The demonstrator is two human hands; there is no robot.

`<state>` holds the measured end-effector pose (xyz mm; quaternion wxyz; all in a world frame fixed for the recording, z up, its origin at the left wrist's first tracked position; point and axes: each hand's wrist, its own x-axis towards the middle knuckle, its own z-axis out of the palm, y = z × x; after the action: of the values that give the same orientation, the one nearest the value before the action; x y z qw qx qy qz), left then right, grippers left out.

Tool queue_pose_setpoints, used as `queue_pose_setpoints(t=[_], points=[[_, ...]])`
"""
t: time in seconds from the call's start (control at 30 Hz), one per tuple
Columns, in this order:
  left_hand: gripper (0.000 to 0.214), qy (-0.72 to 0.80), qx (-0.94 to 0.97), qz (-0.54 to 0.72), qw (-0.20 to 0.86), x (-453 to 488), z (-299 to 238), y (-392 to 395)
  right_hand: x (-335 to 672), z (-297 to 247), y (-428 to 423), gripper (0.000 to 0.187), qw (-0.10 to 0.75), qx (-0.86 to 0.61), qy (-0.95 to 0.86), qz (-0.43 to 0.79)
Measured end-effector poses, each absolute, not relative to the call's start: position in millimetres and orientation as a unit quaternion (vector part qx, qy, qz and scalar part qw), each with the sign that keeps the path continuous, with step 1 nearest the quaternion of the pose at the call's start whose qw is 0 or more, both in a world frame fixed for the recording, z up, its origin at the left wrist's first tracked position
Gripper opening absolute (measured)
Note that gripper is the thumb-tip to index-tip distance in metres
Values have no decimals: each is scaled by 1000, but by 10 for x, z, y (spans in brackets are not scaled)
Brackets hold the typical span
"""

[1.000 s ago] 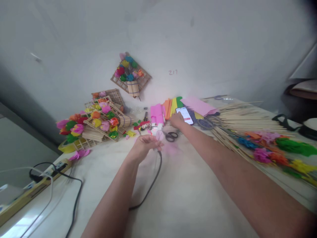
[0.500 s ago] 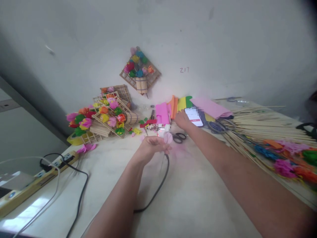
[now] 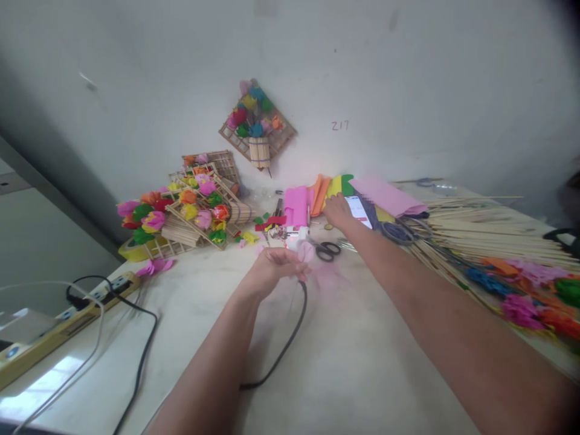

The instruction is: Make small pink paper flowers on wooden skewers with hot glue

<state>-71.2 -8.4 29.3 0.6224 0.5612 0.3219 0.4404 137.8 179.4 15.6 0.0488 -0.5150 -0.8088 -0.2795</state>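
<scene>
My left hand (image 3: pixel 281 266) is closed in a pinch on a pale pink paper petal (image 3: pixel 306 251), just in front of a white device (image 3: pixel 296 234), perhaps a glue gun. A black cord (image 3: pixel 296 329) runs below this hand. My right hand (image 3: pixel 338 211) reaches across the table by the folded orange paper (image 3: pixel 319 194) and yellow paper (image 3: pixel 335 186). Its fingers point down and are partly hidden, so their grip is unclear. Beside it lies a lit phone (image 3: pixel 360 211), its left edge covered by the hand. Black-handled scissors (image 3: pixel 328 251) lie between the hands.
Stick frames with paper flowers (image 3: pixel 199 211) stand at left; another flower frame (image 3: pixel 258 127) hangs on the wall. A power strip (image 3: pixel 67 326) with cords lies front left. Thin wooden sticks (image 3: pixel 489 229) and crepe flowers (image 3: pixel 525 302) spread at right. Pink paper (image 3: pixel 296 205) lies centre back.
My right hand has moved slightly up and right, now covering the phone's left edge and uncovering a small round item below it. My left hand keeps its pinch on the petal. The view shifts slightly.
</scene>
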Motion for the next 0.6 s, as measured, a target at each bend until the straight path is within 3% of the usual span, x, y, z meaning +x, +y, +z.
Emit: queue_pose_setpoints(t=[0.37,0.6], points=[[17,321,563,440,621,-700,296,-94,1346,105,1900,23,28,-518,-809,-276],[17,323,565,444,616,-719,296,-85,1298,167,1918,21,-44,-458,-845,-271]])
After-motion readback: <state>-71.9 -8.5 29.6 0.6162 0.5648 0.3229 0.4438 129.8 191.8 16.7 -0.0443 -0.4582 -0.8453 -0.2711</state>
